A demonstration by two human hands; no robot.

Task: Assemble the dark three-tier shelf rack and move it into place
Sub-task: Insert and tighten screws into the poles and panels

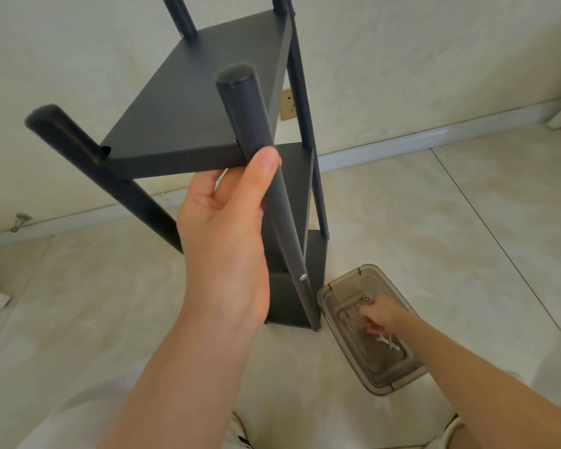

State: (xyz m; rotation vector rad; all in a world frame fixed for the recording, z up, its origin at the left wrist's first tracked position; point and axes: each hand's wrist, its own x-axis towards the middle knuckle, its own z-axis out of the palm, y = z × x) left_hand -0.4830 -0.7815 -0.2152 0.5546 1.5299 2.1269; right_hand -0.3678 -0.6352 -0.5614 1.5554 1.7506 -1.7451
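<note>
Dark three-tier shelf rack point(188, 102) standing on pale tiled floor point(434, 222) near the wall, left hand point(227, 222) wrapped around its near round post point(256, 131), right hand point(381, 314) closed inside translucent brown plastic box point(334, 294) just right of the rack, what it pinches unclear

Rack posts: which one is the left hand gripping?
The near-right post, running down past the screw; the left hand wraps it just under the top shelf. Other three untouched.

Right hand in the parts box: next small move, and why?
Probably lift a fastener out of the clear plastic box. The right hand is closed down inside it by small pale hardware, while the left hand steadies the rack by one post.
</note>
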